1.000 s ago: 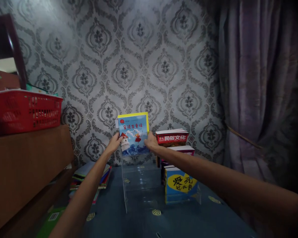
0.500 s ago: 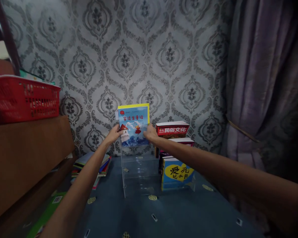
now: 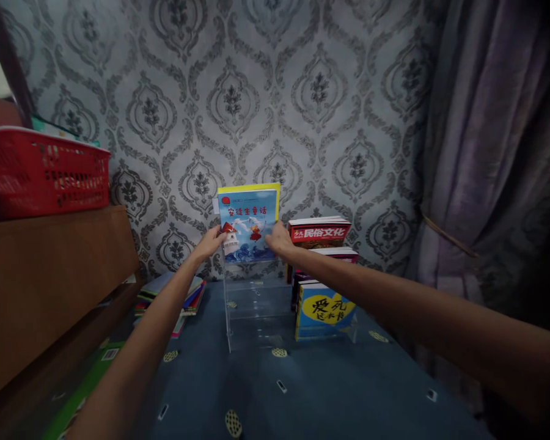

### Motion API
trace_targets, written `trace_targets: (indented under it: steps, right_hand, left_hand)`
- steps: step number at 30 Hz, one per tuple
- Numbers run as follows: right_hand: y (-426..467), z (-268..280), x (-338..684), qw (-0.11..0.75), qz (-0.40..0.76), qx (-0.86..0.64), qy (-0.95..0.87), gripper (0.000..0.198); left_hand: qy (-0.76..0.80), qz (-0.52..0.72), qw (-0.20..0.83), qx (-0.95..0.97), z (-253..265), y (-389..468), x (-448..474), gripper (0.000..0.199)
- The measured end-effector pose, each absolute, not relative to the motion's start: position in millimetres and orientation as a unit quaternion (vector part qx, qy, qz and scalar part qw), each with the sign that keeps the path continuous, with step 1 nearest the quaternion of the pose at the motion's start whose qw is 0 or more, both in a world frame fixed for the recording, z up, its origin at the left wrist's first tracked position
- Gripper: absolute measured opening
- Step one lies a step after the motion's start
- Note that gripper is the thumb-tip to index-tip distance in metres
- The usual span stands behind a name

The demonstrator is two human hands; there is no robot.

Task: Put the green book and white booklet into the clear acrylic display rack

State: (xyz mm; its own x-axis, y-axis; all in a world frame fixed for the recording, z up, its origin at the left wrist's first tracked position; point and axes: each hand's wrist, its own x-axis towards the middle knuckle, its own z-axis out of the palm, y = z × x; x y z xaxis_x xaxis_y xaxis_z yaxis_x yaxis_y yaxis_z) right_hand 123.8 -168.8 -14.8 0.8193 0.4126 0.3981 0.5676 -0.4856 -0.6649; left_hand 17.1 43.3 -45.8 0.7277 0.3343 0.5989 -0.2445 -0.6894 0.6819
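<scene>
A blue picture book (image 3: 250,244) with red lettering stands upright on the top tier of a clear acrylic rack (image 3: 228,318), in front of a yellow-edged book (image 3: 247,187). My left hand (image 3: 211,242) grips the blue book's left edge, thumb across the front. At its right edge my right hand (image 3: 280,239) is closed on it too, thumb on the cover. The fingers behind the book are hidden. To the right stand tiered books: a red-topped one (image 3: 321,232) at the back and a blue one with a yellow heart (image 3: 325,311) in front, partly behind my right forearm.
A stack of books (image 3: 195,299) lies on the dark blue cloth (image 3: 330,391) behind my left forearm. At left, a red plastic basket (image 3: 46,174) sits on a brown box (image 3: 55,287). A green book (image 3: 82,391) lies at the near left. A curtain (image 3: 467,183) hangs at right.
My view has tilted slightly down, so most things sit a little differently in the frame. Both hands stay on the blue book, which has hardly moved on the rack.
</scene>
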Motion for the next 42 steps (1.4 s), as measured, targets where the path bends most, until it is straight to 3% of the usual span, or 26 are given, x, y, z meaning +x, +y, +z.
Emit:
trace_targets:
  steps: [14, 42]
  right_hand:
    - [-155, -9, 131, 0.415, -0.092, -0.866, -0.262, 0.042]
    - [-164, -12, 128, 0.405, -0.088, -0.868, -0.276, 0.045]
  left_hand:
    - [0.070, 0.431, 0.351, 0.828, -50, 52, 34, 0.011]
    - [0.076, 0.395, 0.479, 0.780, -44, 34, 20, 0.042]
